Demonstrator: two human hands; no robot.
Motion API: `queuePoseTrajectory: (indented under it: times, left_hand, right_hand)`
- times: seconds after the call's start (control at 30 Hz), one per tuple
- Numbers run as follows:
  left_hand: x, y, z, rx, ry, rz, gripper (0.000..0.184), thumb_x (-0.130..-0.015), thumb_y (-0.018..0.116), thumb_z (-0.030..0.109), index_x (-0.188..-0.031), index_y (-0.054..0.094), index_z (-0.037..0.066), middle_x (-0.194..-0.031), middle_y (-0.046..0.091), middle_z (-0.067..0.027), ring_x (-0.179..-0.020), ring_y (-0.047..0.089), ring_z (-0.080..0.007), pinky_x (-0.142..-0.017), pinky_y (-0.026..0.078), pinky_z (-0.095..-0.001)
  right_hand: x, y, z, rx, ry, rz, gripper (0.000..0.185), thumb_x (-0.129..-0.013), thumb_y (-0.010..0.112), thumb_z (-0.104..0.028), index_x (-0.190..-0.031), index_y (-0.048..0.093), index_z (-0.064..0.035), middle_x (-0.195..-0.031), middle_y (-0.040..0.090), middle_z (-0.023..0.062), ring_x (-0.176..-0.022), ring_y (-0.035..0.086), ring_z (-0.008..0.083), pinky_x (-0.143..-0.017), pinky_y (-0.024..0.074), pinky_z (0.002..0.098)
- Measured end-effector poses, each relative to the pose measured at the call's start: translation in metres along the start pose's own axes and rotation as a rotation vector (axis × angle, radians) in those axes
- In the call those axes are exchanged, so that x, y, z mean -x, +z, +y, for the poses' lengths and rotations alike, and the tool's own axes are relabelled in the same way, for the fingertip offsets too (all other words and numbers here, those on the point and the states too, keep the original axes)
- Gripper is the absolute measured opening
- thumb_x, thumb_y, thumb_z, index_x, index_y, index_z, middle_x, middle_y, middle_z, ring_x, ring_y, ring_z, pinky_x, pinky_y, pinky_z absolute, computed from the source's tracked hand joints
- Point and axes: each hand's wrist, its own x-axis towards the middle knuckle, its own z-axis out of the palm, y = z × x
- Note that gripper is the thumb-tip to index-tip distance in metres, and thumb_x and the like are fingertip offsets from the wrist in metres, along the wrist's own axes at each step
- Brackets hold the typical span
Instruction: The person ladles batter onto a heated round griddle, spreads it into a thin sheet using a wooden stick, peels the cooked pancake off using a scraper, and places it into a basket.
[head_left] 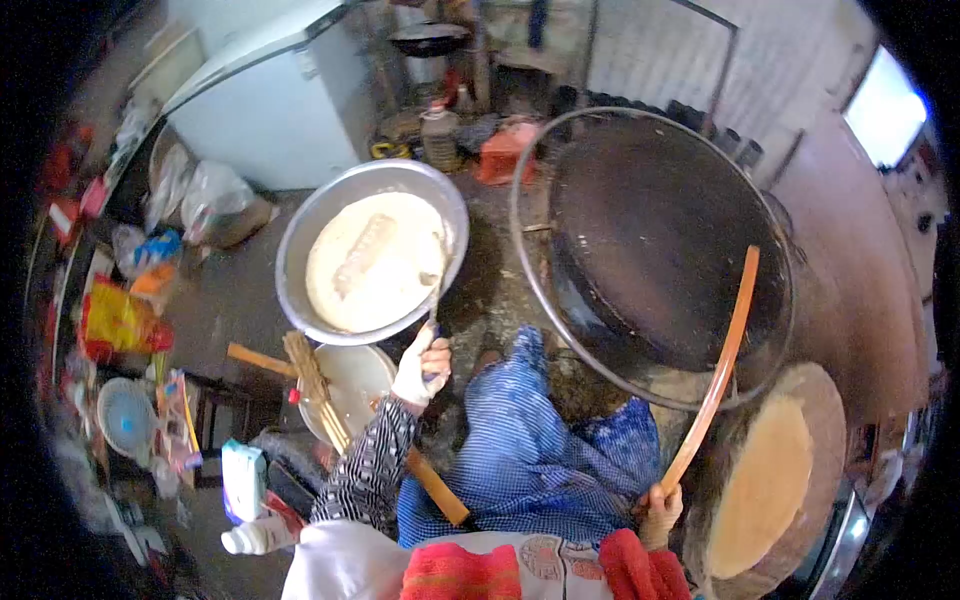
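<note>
A rough kitchen, judging by the round griddle (650,220), batter basin (370,178) and freezer (280,120).

A white chest freezer (270,120), plastic bags (217,205) in front of it, a dark wok (430,42), a capped bottle (440,140) that stands near a red-orange object (507,152), a red-and-yellow packet (120,320), a white bottle (258,537) beside a white-and-teal pack (243,482)
</note>
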Motion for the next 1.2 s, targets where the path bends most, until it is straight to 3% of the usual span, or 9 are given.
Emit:
queuePoseTrajectory:
  times: [0.1,0.2,0.3,0.37,0.57,0.83,1.03,1.1,1.2]
  left_hand:
    - [0.034,-0.005,-0.025,0.071,-0.032,-0.107,0.034,-0.099,0.053,0.036,-0.080,0.046,0.009,-0.053,0.031,0.0092,-0.040,0.030,-0.0038,-0.039,0.031,-0.0204]
    - [0.080,-0.009,-0.023,0.174,-0.040,-0.071,0.037,-0.101,0.049,0.035,-0.075,0.043,0.011,-0.056,0.036,0.0054,-0.043,0.035,-0.0058,-0.038,0.032,-0.0204]
    - [0.105,-0.022,0.026,-0.240,0.021,0.102,0.028,-0.101,0.049,0.034,-0.086,0.053,0.010,-0.059,0.047,0.0047,-0.045,0.046,-0.0040,-0.039,0.038,-0.0191]
    - [0.114,-0.021,0.045,-0.790,0.401,0.493,0.019,-0.100,0.052,0.029,-0.095,0.056,0.011,-0.065,0.052,0.0027,-0.047,0.048,-0.0021,-0.038,0.040,-0.0166]
    - [0.143,-0.002,0.078,-0.573,0.427,0.268,0.016,-0.099,0.054,0.019,-0.113,0.054,0.011,-0.077,0.047,0.0014,-0.050,0.039,-0.0014,-0.037,0.036,-0.0144]
    - [0.116,0.176,-0.067,-1.047,0.481,0.053,0.050,-0.099,0.053,0.021,-0.145,0.036,0.012,-0.070,0.041,0.0045,-0.046,0.033,0.0006,-0.033,0.025,-0.0134]
    - [0.051,0.190,-0.160,-1.535,0.402,-0.076,0.068,-0.094,0.061,0.019,-0.152,0.024,0.015,-0.069,0.044,0.0046,-0.043,0.034,-0.0017,-0.034,0.028,-0.0149]
    - [0.013,0.167,-0.157,-1.673,0.362,-0.223,0.063,-0.091,0.064,0.014,-0.147,0.035,0.011,-0.076,0.056,0.0015,-0.051,0.050,-0.0079,-0.044,0.044,-0.0216]
    - [-0.051,0.149,-0.168,-2.284,1.032,-0.587,0.050,-0.085,0.065,0.005,-0.134,0.054,0.009,-0.098,0.066,-0.0085,-0.087,0.066,-0.0256,-0.078,0.053,-0.0346]
  right_hand:
    - [0.009,0.032,-0.032,-0.205,-0.030,0.065,0.012,-0.090,0.059,-0.014,-0.094,0.051,-0.0068,-0.061,0.055,0.0037,-0.046,0.052,0.0136,-0.039,0.0416,0.0280]
    - [0.009,0.041,-0.064,0.049,0.027,-0.202,0.012,-0.091,0.060,-0.014,-0.100,0.059,-0.0053,-0.066,0.058,0.0019,-0.054,0.055,0.0138,-0.051,0.0463,0.0293]
    - [-0.002,0.066,-0.109,-0.170,0.248,-0.366,0.018,-0.093,0.059,-0.020,-0.104,0.057,-0.0054,-0.065,0.062,0.0049,-0.050,0.057,0.0145,-0.048,0.0468,0.0295]
    - [-0.009,0.079,-0.119,-0.166,0.330,-0.456,0.018,-0.093,0.059,-0.021,-0.100,0.056,-0.0054,-0.064,0.062,0.0044,-0.050,0.058,0.0141,-0.048,0.0472,0.0305]
    - [-0.053,0.095,-0.136,-0.102,-0.070,-0.326,0.012,-0.091,0.058,-0.017,-0.095,0.053,-0.0062,-0.070,0.065,0.0074,-0.061,0.065,0.0165,-0.058,0.0527,0.0322]
    - [-0.176,0.069,-0.077,0.518,-0.457,0.175,0.026,-0.089,0.061,-0.026,-0.091,0.050,-0.0026,-0.081,0.062,0.0200,-0.072,0.061,0.0376,-0.066,0.0499,0.0478]
    - [-0.199,0.048,-0.074,0.442,-0.344,0.254,0.028,-0.091,0.062,-0.028,-0.088,0.052,-0.0021,-0.076,0.060,0.0203,-0.071,0.060,0.0384,-0.066,0.0482,0.0483]
    - [-0.206,0.041,-0.077,0.310,-0.244,0.177,0.027,-0.091,0.063,-0.025,-0.085,0.051,-0.0014,-0.072,0.059,0.0187,-0.065,0.059,0.0364,-0.062,0.0482,0.0457]
    - [-0.236,0.040,-0.037,0.284,-0.341,0.275,0.027,-0.090,0.064,-0.023,-0.081,0.051,-0.0012,-0.066,0.058,0.0169,-0.060,0.059,0.0340,-0.059,0.0481,0.0439]
